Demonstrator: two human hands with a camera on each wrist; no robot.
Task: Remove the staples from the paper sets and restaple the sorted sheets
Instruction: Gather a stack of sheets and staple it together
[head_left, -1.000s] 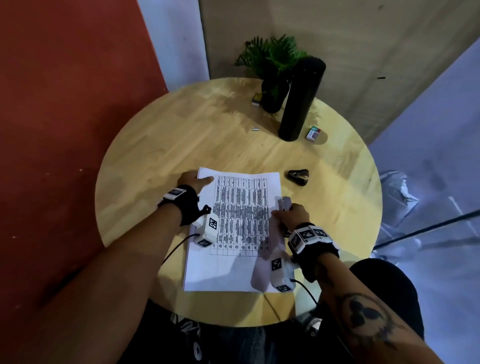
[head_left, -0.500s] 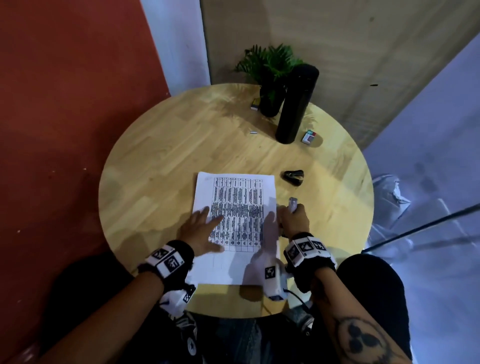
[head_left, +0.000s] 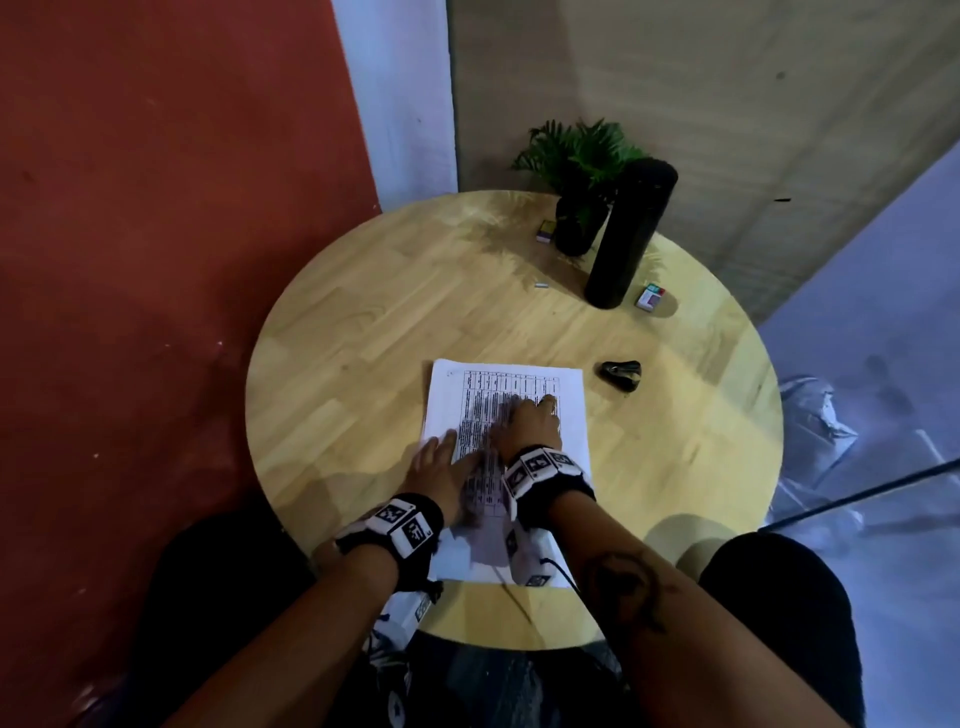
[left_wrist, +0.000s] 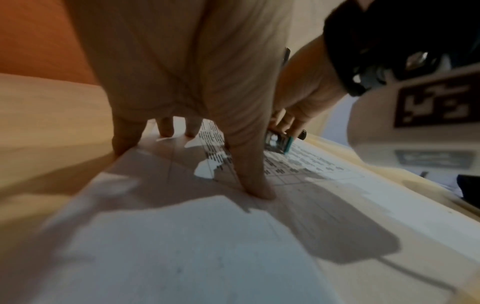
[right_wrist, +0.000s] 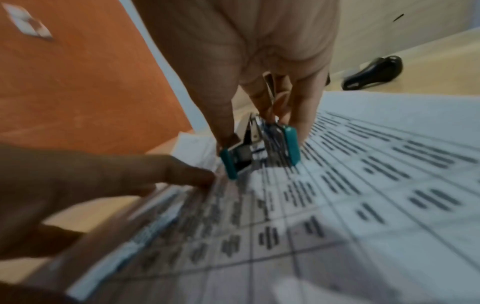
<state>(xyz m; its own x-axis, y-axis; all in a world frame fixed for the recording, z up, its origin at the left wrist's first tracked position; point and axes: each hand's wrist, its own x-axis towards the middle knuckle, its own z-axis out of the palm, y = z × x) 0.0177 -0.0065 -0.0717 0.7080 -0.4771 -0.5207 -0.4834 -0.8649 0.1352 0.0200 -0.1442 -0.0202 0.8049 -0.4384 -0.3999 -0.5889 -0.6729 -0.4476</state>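
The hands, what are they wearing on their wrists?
Both hands, left and right, are bare, with no sleeves. Each wrist has a black band with white blocks printed with black square codes. A thin black cable trails off. The right forearm has a dark tattoo.
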